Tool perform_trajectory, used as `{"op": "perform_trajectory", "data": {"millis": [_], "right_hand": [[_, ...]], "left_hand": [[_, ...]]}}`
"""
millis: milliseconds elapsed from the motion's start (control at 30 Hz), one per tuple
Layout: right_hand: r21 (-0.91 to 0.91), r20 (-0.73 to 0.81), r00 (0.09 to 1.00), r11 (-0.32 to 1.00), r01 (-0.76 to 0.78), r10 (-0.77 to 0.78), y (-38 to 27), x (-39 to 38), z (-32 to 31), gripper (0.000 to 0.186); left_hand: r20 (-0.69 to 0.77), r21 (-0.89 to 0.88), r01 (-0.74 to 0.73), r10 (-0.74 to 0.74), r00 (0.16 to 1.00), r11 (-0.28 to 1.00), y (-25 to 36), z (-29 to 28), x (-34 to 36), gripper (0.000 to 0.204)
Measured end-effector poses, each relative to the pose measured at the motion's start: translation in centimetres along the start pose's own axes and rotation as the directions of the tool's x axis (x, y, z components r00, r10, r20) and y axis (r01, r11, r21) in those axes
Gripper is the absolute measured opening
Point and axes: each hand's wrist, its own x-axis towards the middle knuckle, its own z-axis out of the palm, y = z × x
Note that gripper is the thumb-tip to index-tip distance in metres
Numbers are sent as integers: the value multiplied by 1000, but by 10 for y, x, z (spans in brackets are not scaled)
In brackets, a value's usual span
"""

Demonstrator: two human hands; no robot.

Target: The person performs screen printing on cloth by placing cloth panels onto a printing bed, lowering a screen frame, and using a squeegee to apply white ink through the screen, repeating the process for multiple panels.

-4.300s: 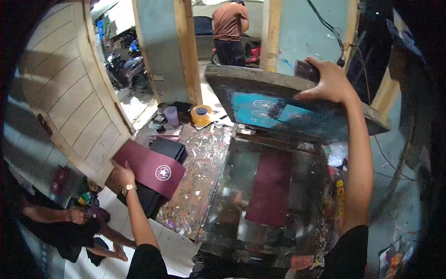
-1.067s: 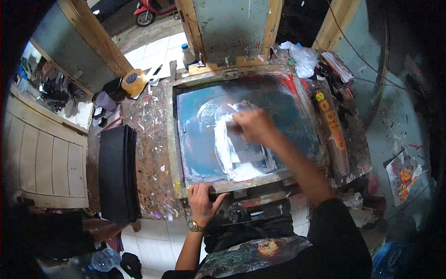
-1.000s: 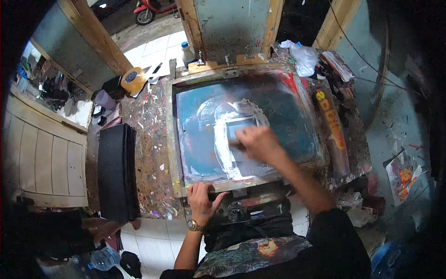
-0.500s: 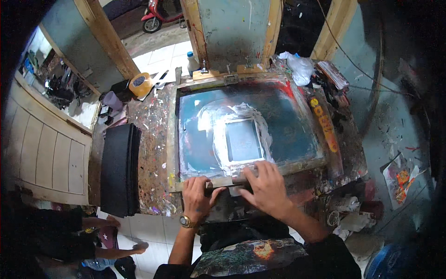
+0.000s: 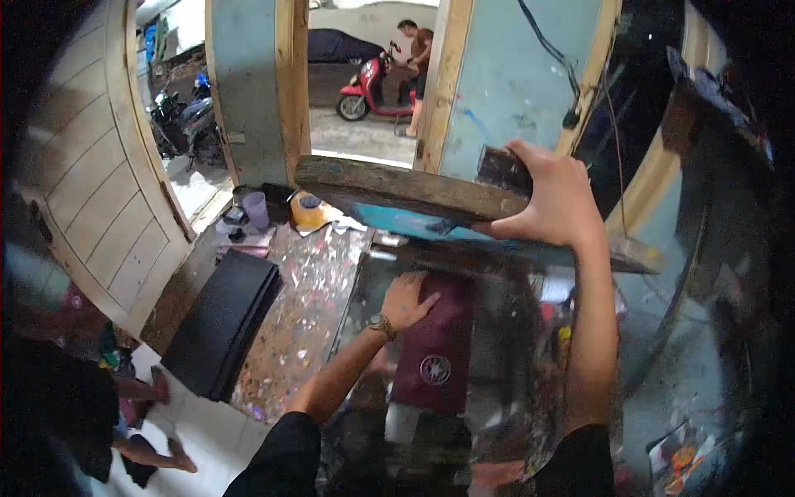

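Observation:
My right hand [image 5: 553, 190] grips the near edge of a wooden-framed printing screen [image 5: 414, 189], which is tilted up at its hinged far side. A dark block [image 5: 502, 168] sits on that edge by my fingers. Under the raised screen, a maroon cloth piece [image 5: 439, 348] with a round white star emblem lies on the dark, glossy print board [image 5: 509, 348]. My left hand [image 5: 406, 300] rests at the cloth's upper left edge, thumb apart and fingers stretched out. Its fingertips are slightly blurred. The screen's mesh mostly faces away from view; a blue strip of it shows.
A stack of black sheets [image 5: 222, 323] lies on the paint-spattered table [image 5: 302, 290] at left. Behind it stand a purple cup [image 5: 256, 210] and a tape roll [image 5: 308, 212]. A co-worker's hands [image 5: 170, 451] are at lower left. A cable [image 5: 551, 54] hangs at the far wall.
The screen has swung up from flat, raised by my right hand. My left hand has left the frame's edge and moved onto the maroon cloth, now uncovered. The view has shifted too.

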Motion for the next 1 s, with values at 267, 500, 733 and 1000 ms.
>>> {"op": "perform_trajectory", "data": {"millis": [267,500,733,1000], "right_hand": [[-15,101,994,999,-31,33,12,21,-1,102],[10,101,995,1000,-27,26,19,29,-4,109],[-41,111,992,998,-49,53,30,38,-3,114],[-92,-26,1000,996,6,-8,46,45,13,115]], "left_hand": [[315,122,104,-137,939,987,-58,87,19,71],[-221,-501,128,-269,937,856,-45,2,-19,23],[-828,-114,461,-341,445,880,-199,-230,-148,32],[-785,350,933,-516,343,89,-251,-279,-222,74]]}}
